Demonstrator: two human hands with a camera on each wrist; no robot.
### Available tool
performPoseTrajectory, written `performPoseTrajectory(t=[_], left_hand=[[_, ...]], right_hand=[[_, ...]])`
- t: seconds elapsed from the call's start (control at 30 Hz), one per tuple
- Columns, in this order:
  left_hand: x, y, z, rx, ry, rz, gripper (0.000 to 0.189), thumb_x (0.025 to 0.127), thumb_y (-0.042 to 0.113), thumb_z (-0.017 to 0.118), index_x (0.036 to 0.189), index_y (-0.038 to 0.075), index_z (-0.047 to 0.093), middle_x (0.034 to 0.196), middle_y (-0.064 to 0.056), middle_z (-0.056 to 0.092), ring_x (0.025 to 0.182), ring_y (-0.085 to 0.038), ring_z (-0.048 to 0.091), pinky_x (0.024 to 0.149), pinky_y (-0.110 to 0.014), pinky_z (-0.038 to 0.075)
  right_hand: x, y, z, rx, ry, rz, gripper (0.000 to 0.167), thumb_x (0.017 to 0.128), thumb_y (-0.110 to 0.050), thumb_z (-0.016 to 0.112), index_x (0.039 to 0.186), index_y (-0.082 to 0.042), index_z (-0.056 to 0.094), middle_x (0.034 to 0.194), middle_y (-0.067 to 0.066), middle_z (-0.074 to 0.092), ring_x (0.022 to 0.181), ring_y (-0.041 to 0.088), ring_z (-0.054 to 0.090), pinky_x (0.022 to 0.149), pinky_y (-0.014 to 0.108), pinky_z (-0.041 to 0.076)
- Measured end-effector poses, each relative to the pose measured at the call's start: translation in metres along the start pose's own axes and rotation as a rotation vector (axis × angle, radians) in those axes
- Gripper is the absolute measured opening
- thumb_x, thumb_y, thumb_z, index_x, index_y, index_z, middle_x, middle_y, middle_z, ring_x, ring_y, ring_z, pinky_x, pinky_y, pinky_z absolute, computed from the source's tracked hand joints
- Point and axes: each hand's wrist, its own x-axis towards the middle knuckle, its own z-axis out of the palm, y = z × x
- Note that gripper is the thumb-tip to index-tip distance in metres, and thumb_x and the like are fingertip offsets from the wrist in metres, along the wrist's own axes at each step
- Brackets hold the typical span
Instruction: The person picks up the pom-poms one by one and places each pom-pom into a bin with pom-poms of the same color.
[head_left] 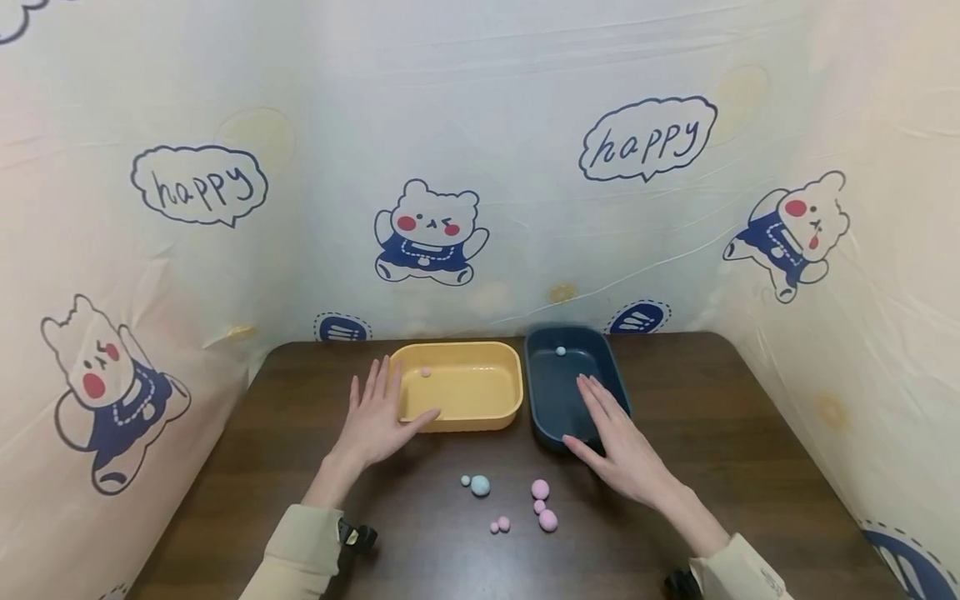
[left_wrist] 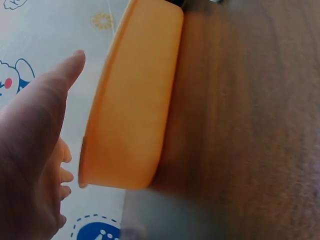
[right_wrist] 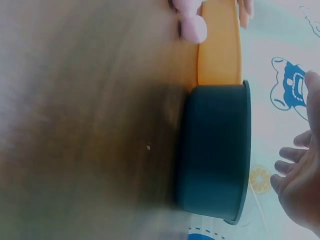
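My left hand [head_left: 375, 421], fingers spread and straight, overlaps the left end of a yellow tray [head_left: 480, 422] and holds nothing. Inside that tray lies a small pink ball [head_left: 426, 372]. Over the near right side of a dark blue tray [head_left: 542, 400] extends my right hand [head_left: 618, 442], its fingers straight and thumb apart, also holding nothing. A small light blue ball [head_left: 561, 351] lies at the far end of the blue tray. In the wrist views, the left hand [left_wrist: 35, 130] is beside the yellow tray's outer wall [left_wrist: 135, 100] and the right hand [right_wrist: 302, 175] is beside the blue tray's rim [right_wrist: 245, 160].
In front of the trays on the brown table [head_left: 420, 558] lie a larger light blue ball [head_left: 480, 485] with a smaller one [head_left: 466, 481], plus several pink balls [head_left: 548, 521] of differing sizes. A printed cartoon curtain [head_left: 525, 242] surrounds the table at the back and sides.
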Motion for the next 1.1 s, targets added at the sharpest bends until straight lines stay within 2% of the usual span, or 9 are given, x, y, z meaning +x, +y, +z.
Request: performPoseTrajectory(t=[0.17, 0.27, 0.37, 0.47, 0.53, 0.67, 0.77, 0.97, 1.1], left_hand=[[-0.003, -0.009, 0.01, 0.015, 0.014, 0.008, 0.129, 0.092, 0.085, 0.059, 0.173, -0.005, 0.016, 0.184, -0.025, 0.013, 0.172, -0.046, 0.013, 0.139, -0.07, 0.007], [-0.005, -0.014, 0.014, 0.014, 0.01, 0.007, 0.131, 0.092, 0.085, 0.06, 0.173, -0.006, 0.015, 0.184, -0.025, 0.012, 0.172, -0.045, 0.014, 0.14, -0.068, 0.009], [-0.007, -0.018, 0.018, 0.008, 0.007, -0.001, 0.131, 0.091, 0.084, 0.062, 0.173, -0.006, 0.013, 0.185, -0.024, 0.01, 0.173, -0.045, 0.013, 0.141, -0.066, 0.009], [-0.006, -0.019, 0.022, -0.001, 0.015, -0.004, 0.132, 0.091, 0.084, 0.063, 0.174, -0.006, 0.012, 0.185, -0.023, 0.008, 0.173, -0.044, 0.012, 0.141, -0.064, 0.009], [-0.005, -0.018, 0.024, -0.008, 0.022, -0.001, 0.132, 0.092, 0.084, 0.063, 0.174, -0.005, 0.011, 0.185, -0.023, 0.009, 0.173, -0.043, 0.011, 0.142, -0.062, 0.009], [-0.001, -0.015, 0.028, -0.017, 0.028, 0.009, 0.131, 0.092, 0.084, 0.061, 0.174, -0.005, 0.011, 0.185, -0.024, 0.011, 0.173, -0.043, 0.012, 0.142, -0.061, 0.011], [0.0, -0.013, 0.03, -0.01, 0.019, 0.005, 0.131, 0.092, 0.085, 0.06, 0.174, -0.005, 0.01, 0.185, -0.023, 0.01, 0.173, -0.042, 0.012, 0.142, -0.06, 0.012], [0.0, -0.013, 0.029, -0.001, 0.009, 0.003, 0.131, 0.093, 0.084, 0.06, 0.173, -0.006, 0.01, 0.184, -0.025, 0.011, 0.174, -0.042, 0.011, 0.142, -0.06, 0.011], [0.0, -0.015, 0.027, -0.003, 0.01, -0.001, 0.131, 0.093, 0.084, 0.061, 0.173, -0.006, 0.011, 0.184, -0.026, 0.011, 0.173, -0.043, 0.011, 0.142, -0.061, 0.011]], right_hand=[[-0.019, -0.003, 0.003, 0.062, 0.019, -0.011, 0.083, 0.108, -0.038, 0.071, 0.176, -0.02, 0.026, 0.18, 0.011, 0.036, 0.164, 0.035, 0.04, 0.126, 0.066, 0.042], [-0.027, -0.006, 0.006, 0.103, 0.064, -0.04, 0.076, 0.107, -0.032, 0.074, 0.173, -0.025, 0.037, 0.173, 0.006, 0.048, 0.155, 0.031, 0.052, 0.119, 0.061, 0.052], [-0.032, -0.008, 0.01, 0.136, 0.115, -0.091, 0.069, 0.102, -0.024, 0.08, 0.164, -0.025, 0.051, 0.161, 0.003, 0.06, 0.144, 0.026, 0.061, 0.118, 0.038, 0.058], [-0.036, -0.009, 0.014, 0.174, 0.146, -0.153, 0.063, 0.096, -0.016, 0.086, 0.154, -0.019, 0.062, 0.149, 0.002, 0.068, 0.133, 0.023, 0.067, 0.116, 0.012, 0.049], [-0.038, -0.009, 0.017, 0.194, 0.151, -0.192, 0.061, 0.093, -0.012, 0.089, 0.149, -0.016, 0.065, 0.144, 0.003, 0.071, 0.128, 0.021, 0.068, 0.115, 0.004, 0.043], [-0.045, -0.009, 0.022, 0.207, 0.12, -0.227, 0.062, 0.089, -0.011, 0.092, 0.146, -0.018, 0.068, 0.14, 0.002, 0.073, 0.125, 0.016, 0.07, 0.112, 0.004, 0.045], [-0.049, -0.008, 0.026, 0.215, 0.052, -0.226, 0.061, 0.09, -0.016, 0.092, 0.146, -0.02, 0.068, 0.139, 0.004, 0.075, 0.125, 0.016, 0.071, 0.112, 0.01, 0.051], [-0.054, -0.007, 0.032, 0.242, -0.16, -0.099, 0.062, 0.096, -0.04, 0.087, 0.149, -0.015, 0.066, 0.146, 0.0, 0.071, 0.132, 0.017, 0.068, 0.113, 0.03, 0.059], [-0.055, -0.008, 0.038, 0.248, -0.208, -0.098, 0.062, 0.094, -0.041, 0.089, 0.147, -0.017, 0.067, 0.145, -0.005, 0.07, 0.131, 0.016, 0.069, 0.113, 0.032, 0.059]])
